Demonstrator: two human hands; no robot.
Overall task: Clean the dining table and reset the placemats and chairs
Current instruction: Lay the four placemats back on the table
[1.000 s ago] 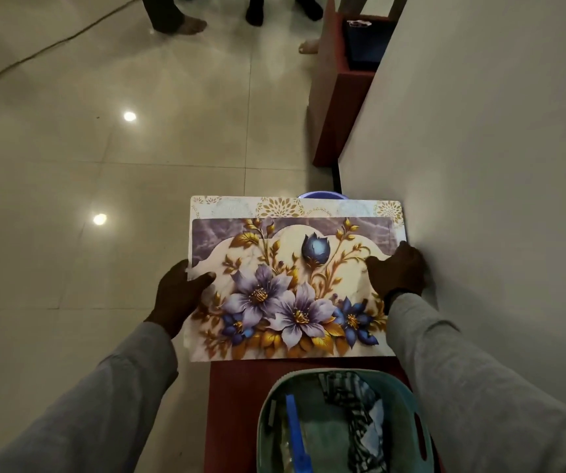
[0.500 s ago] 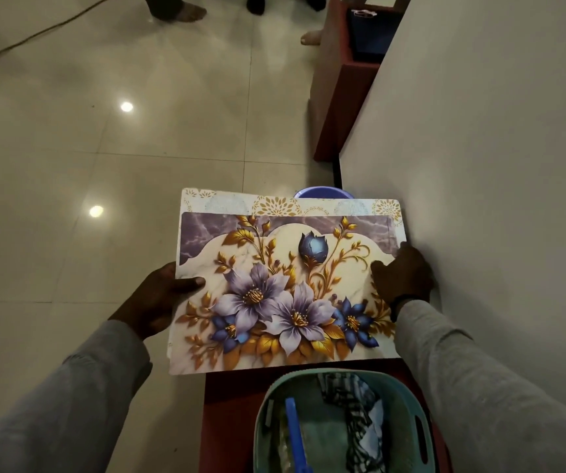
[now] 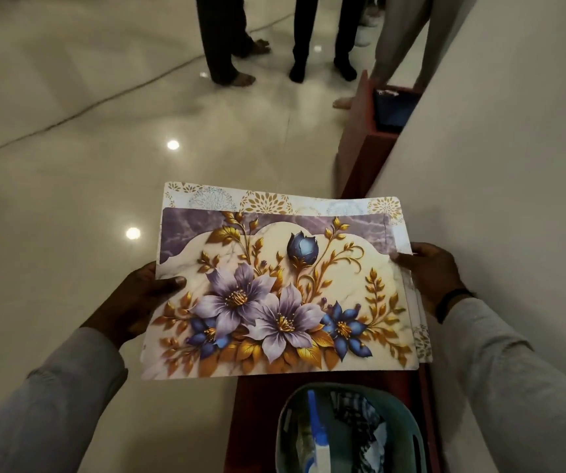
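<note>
Above the dark red wooden bench, the flat stack of flowery plastic placemats is held off it. The left hand pinches its left edge, thumb on top. The right hand grips the right edge. The person should keep the stack level and both grips tight, so no mat slips toward the green basket.

Single head view, steeply downward, close above hands

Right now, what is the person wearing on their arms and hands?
Both arms are in long, loose light grey sleeves reaching the wrists. The hands are bare, no gloves. The right hand has a dark band at its wrist; the left hand shows no band or ring that I can make out.
</note>
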